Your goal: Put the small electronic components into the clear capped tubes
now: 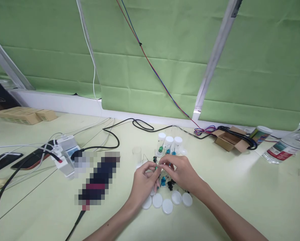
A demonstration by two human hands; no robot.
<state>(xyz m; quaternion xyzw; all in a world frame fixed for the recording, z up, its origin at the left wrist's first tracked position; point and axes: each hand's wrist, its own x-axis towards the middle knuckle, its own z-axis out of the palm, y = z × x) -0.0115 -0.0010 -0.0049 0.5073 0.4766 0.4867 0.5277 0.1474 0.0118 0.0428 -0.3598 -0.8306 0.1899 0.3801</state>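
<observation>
My left hand (pixel 144 182) and my right hand (pixel 180 173) meet over the pale table (pixel 240 201), fingers pinched together on a small green part (pixel 156 168) between them. Just under the hands lie small blue and black parts (pixel 165 181). Several white round lids (pixel 167 206) lie in an arc in front of my hands. Behind them stand three clear vials (pixel 169 145) with white caps and coloured bits inside, and one empty clear vial (pixel 137 154) to their left.
A white power strip (pixel 65 155) with plugs and black cables sits at the left, beside two dark phones (pixel 4 160). An open cardboard box (pixel 229 139), a can (pixel 259 134) and a water bottle (pixel 284 149) stand at the right. Green blinds hang behind.
</observation>
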